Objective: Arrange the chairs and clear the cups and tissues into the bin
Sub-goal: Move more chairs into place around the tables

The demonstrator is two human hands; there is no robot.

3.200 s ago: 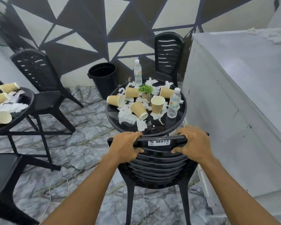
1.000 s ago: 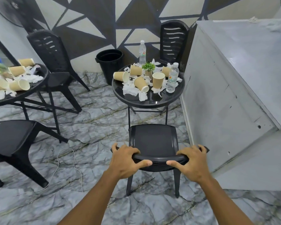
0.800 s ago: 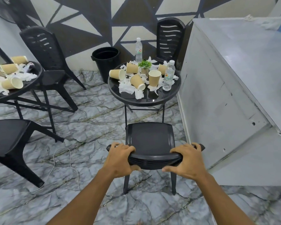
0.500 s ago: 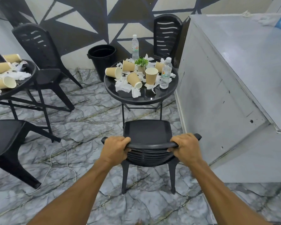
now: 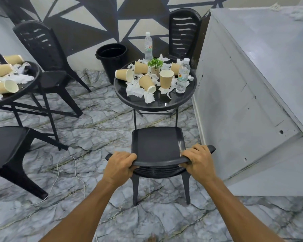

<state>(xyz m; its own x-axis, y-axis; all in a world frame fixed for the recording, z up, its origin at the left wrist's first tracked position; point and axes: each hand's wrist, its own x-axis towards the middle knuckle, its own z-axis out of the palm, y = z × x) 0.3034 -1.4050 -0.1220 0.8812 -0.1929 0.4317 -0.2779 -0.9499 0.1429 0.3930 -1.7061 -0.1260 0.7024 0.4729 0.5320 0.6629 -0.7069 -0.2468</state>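
My left hand (image 5: 120, 167) and right hand (image 5: 198, 162) both grip the curved top rail of a black plastic chair (image 5: 157, 144), one at each end, fingers (image 5: 129, 155) curled over the rail and clamped on it with the thumbs underneath. The chair stands on all four legs on the grey marbled floor (image 5: 98, 130), its seat facing a round black glass-topped table (image 5: 156, 102) and its front edge near the table's legs.

On that table I see brown paper cups, one upright (image 5: 166, 79) and the others lying on their sides (image 5: 124, 75), among crumpled white tissues (image 5: 134, 89), with two clear water bottles (image 5: 182, 78) and a small green potted plant (image 5: 155, 63). A black round bin (image 5: 112, 58) sits on the floor by the patterned wall, just left of and behind the table. A second black slatted chair (image 5: 184, 32) stands behind the table.

At the left, another round black table (image 5: 35, 74) carries more cups and tissues, with a black chair (image 5: 40, 49) behind it and a black seat (image 5: 5, 145) at the near left. A white cable (image 5: 66, 165) trails on the floor.
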